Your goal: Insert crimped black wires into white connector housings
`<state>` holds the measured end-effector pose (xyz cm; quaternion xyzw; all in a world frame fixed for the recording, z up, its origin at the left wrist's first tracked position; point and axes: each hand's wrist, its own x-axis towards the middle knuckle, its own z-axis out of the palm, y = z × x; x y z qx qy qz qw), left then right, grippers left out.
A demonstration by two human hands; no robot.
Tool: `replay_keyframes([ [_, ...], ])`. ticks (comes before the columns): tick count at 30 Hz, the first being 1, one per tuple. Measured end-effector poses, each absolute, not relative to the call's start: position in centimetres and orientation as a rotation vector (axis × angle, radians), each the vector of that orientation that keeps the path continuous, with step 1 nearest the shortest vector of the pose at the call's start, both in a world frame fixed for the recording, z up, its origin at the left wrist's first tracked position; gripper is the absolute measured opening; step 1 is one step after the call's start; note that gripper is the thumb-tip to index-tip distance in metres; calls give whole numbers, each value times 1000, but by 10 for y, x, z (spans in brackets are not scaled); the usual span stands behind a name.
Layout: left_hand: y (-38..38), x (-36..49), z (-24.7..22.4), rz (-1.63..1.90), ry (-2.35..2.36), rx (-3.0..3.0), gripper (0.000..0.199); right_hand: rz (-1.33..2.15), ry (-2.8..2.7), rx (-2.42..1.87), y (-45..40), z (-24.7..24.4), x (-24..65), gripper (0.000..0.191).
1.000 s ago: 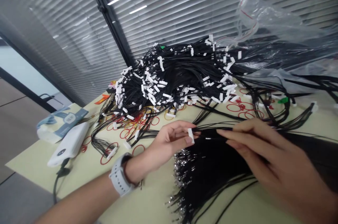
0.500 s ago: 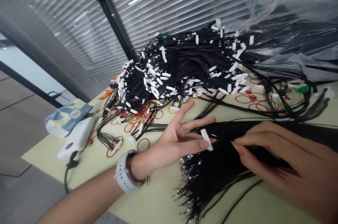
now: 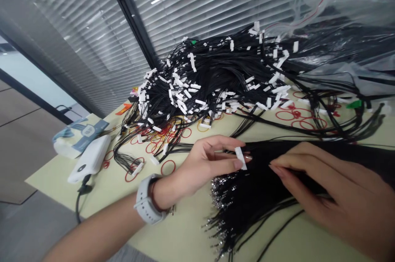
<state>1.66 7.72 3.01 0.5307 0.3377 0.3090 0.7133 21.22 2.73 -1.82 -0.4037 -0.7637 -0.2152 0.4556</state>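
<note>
A small white connector point(image 3: 241, 158) is held between the thumb and fingers of my left hand point(image 3: 212, 159), which wears a grey watch band. To its right, my right hand point(image 3: 333, 188) has thumb and index finger pinched together over the black wires; whatever is between the tips is too dark and small to make out. Under both hands lies a thick bundle of black wires point(image 3: 253, 196), its shiny metal-tipped ends fanned out at the left, below my left hand.
Behind my hands is a large heap of black cables point(image 3: 216, 72) with white connectors. Red rubber bands point(image 3: 168, 167) lie on the yellowish table point(image 3: 108, 196). A white power bank point(image 3: 90, 159), a tissue pack point(image 3: 78, 136) and a clear plastic bag point(image 3: 354, 2) are also there.
The raised fingers of my left hand have curled down towards the white connector. My right hand is nearly where it was, still pinched.
</note>
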Motion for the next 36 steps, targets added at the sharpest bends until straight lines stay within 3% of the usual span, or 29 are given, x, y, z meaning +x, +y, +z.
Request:
replay_keyframes([
  [36,73,19,31,606,807,1310,27,-442,-1959,-1004,33,-23,209,5],
])
